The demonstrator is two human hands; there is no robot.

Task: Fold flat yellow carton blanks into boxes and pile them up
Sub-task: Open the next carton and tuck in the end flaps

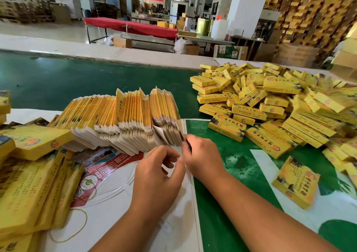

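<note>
A long row of flat yellow carton blanks (123, 116) stands on edge across the middle of the table. My right hand (201, 153) pinches the nearest blank (178, 135) at the row's right end. My left hand (158, 174) sits just beside it with fingers curled toward the same blank's lower edge; whether it grips the blank is unclear. A big heap of folded yellow boxes (270, 104) covers the right side of the table. One folded box (296, 182) lies apart at the near right.
Bundles of flat yellow blanks (29, 184) lie stacked at the left, with a loose rubber band (77, 224) beside them. Printed white sheets (119, 190) cover the green table (77, 81). Tall stacks of yellow cartons (309, 15) fill the back right.
</note>
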